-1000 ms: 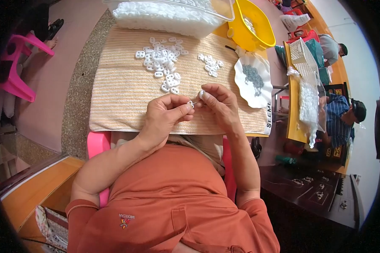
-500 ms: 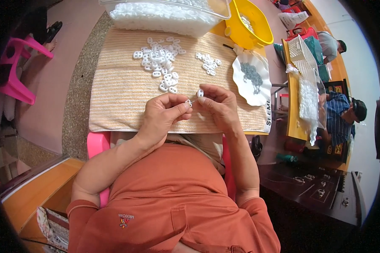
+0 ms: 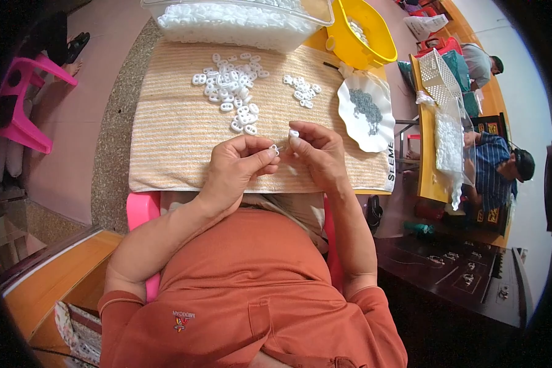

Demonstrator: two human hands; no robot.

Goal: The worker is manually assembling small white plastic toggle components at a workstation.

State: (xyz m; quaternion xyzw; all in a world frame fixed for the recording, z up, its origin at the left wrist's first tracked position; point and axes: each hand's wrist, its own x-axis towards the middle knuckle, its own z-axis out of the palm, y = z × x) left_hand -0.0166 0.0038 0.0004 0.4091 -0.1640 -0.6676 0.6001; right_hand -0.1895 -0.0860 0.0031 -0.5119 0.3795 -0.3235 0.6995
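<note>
Left hand (image 3: 234, 164): pinches a small white looped piece (image 3: 275, 148) above the beige striped towel (image 3: 165, 135); a slack thumb could drop it.
Right hand (image 3: 322, 152): pinches a white oval plastic piece (image 3: 294, 133); squeezing too hard could shoot it free.
Heap of white oval pieces (image 3: 232, 84): lies beyond the left hand; a dropped one could vanish among them.
Scalloped white dish (image 3: 384, 130): a sideways brush could spill its grey bits (image 3: 364, 105).

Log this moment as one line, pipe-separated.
left hand: pinches small looped piece | right hand: pinches white piece | striped towel: beneath hands | white pile: on towel
</note>
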